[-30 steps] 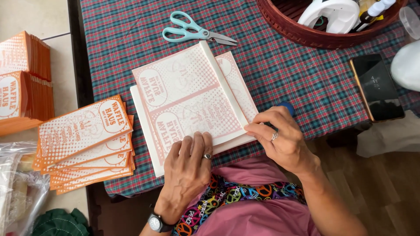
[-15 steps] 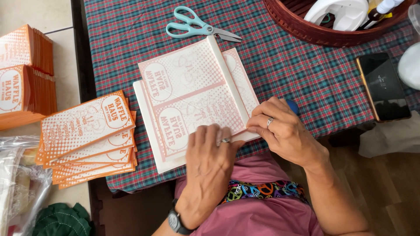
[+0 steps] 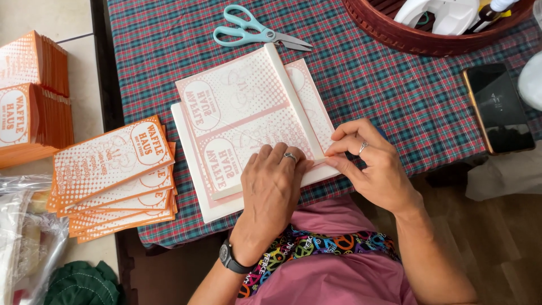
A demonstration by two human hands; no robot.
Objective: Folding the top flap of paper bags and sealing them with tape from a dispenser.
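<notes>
Plaid cloth in red and green covers the counter [image 3: 395, 96], which stands over pale tile at the left and wood flooring at the right. At 9 o'clock, off the counter, upright packs of orange printed bags [image 3: 34, 101] stand together; just right of them a fanned stack of flat orange bags [image 3: 113, 175] lies on the cloth. At the centre sits the pale printed sheet [image 3: 248, 118], on top of a pile of like sheets, its folded flap [image 3: 293, 101] running as a long strip from 12 o'clock down towards 5 o'clock. The left hand [image 3: 274, 192] lies flat on the sheet's near edge, its grip spread and pressing down rather than holding. The flap's near end lies at 1 o'clock from that hand, and the right hand [image 3: 370, 166] is on it, thumb and forefinger pinched on the flap end. Teal scissors [image 3: 254, 34] lie beyond the sheet at 12 o'clock. At 1 o'clock a red-brown basket [image 3: 395, 34] holds a white tape dispenser [image 3: 446, 14] and some small bottles. A dark phone [image 3: 499, 107] lies at 3 o'clock.
</notes>
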